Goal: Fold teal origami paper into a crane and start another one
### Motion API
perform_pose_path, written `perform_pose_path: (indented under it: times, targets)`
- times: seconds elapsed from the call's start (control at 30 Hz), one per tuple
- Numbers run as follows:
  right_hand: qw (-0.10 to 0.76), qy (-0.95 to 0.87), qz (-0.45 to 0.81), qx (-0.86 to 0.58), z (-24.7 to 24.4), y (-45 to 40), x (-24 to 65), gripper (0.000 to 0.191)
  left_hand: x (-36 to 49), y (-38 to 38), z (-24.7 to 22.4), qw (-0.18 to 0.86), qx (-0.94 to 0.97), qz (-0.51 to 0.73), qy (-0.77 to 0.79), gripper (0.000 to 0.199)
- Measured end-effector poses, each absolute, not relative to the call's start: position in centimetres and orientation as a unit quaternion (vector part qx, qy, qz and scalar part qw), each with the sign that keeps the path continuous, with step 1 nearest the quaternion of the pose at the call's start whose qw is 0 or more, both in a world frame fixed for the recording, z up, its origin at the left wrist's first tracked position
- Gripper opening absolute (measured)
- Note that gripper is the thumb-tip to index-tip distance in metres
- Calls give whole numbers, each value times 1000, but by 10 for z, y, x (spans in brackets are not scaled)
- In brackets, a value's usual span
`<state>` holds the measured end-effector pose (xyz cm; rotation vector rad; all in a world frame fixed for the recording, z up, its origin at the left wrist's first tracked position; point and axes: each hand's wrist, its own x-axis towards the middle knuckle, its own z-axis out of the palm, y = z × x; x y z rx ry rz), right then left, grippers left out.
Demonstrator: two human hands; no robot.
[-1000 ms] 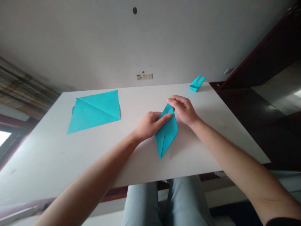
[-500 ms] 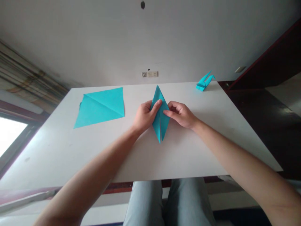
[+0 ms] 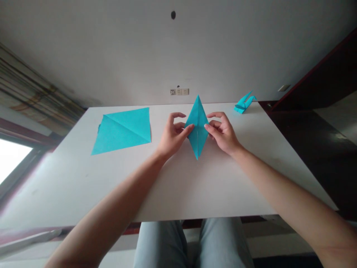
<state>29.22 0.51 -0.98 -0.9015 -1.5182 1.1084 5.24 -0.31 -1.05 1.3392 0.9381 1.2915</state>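
A turquoise folded paper diamond (image 3: 198, 119) is held up over the table, one point towards the wall and one towards me. A slit runs down the middle of its near half. At its left corner my left hand (image 3: 173, 134) pinches it, thumb on the front face and other fingers partly behind. My right hand (image 3: 223, 134) grips the right corner the same way, its index finger lifted off the paper. The fingertips behind the diamond are hidden.
On the white table (image 3: 117, 190) lies a flat turquoise paper sheet (image 3: 122, 130) with a diagonal crease, to the left. A folded turquoise paper crane (image 3: 244, 104) stands at the back right corner. Wall sockets (image 3: 179, 92) sit just beyond the table's back edge.
The paper diamond has shifted right and straightened, and its lower slit has closed up. My left thumb moved from its middle to the left edge; my right hand now pinches the right corner.
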Motion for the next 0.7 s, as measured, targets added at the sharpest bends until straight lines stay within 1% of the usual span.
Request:
perform_pose_path:
  times: [0.1,0.23,0.4,0.53,0.7]
  targets:
    - [504,-635,455,-367,-16,11,294,68,51,1,-14,516,559,539,362,64]
    - [508,-640,451,-358,-21,14,296,63,50,4,-16,515,557,545,357,60]
    - [514,-638,450,-354,-23,14,294,65,51,5,-16,525,537,556,355,65]
    - [516,-640,444,-356,-23,13,292,67,53,5,-17,508,542,562,365,65]
    - [472,-660,437,-388,-23,10,293,72,53,6,-17,470,550,574,382,63]
